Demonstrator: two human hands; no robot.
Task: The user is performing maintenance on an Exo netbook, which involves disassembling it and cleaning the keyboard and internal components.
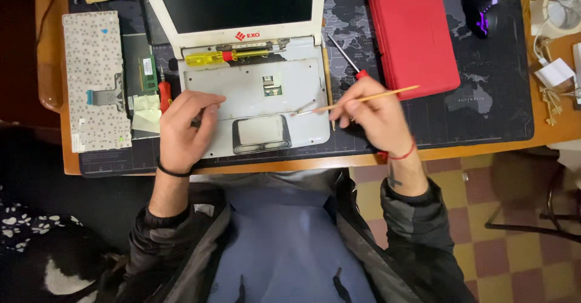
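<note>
A small white laptop [254,88] lies open on a dark desk mat with its keyboard taken out, so the bare grey base plate shows. My left hand [184,127] rests on the laptop's left front corner, fingers curled, holding nothing that I can see. My right hand [372,112] grips a thin wooden-handled brush [357,100] like a pen, its tip touching the base plate to the right of the touchpad [261,132]. A yellow-handled screwdriver [221,57] lies across the hinge area.
The removed keyboard [97,79] lies face down at the left. A closed red case [411,31] stands right of the laptop. A red-handled screwdriver [348,58] lies beside the laptop, another [164,94] at its left. A lit mouse [481,6] sits far right.
</note>
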